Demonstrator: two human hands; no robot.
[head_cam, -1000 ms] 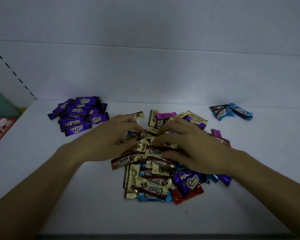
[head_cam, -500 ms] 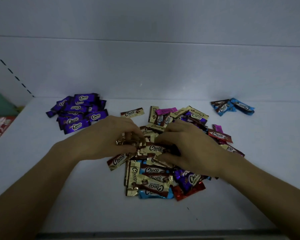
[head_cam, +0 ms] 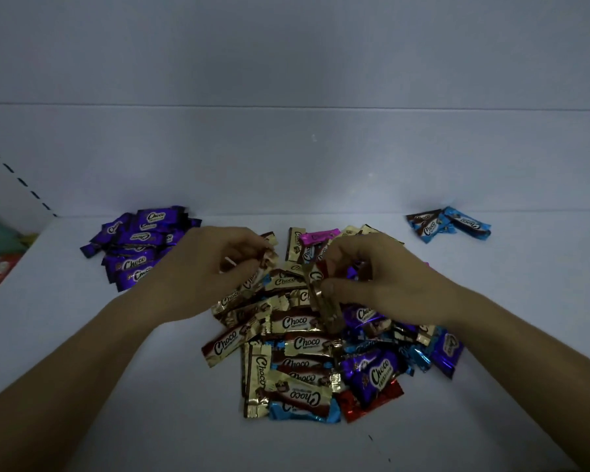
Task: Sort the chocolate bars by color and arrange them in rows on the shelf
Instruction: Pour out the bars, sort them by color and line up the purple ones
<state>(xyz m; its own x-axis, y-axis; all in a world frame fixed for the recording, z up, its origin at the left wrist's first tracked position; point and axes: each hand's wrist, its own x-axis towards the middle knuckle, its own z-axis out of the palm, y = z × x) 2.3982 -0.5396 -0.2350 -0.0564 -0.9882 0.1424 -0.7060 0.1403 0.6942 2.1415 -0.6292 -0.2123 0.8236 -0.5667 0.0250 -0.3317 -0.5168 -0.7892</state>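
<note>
Both hands work over the mixed pile [head_cam: 304, 356] at mid-shelf [head_cam: 82, 369]. I see the right hand [head_cam: 385, 277] pinching a few gold-wrapped bars [head_cam: 322, 301] between thumb and curled fingers, their long axis running away from me. The left hand [head_cam: 205, 270] curls round another gold bar [head_cam: 268, 258]. The purple stack [head_cam: 143, 243] lies back-left, nearer the left hand, and the blue bars [head_cam: 447, 224] back-right. I judge gold needs its own spot
</note>
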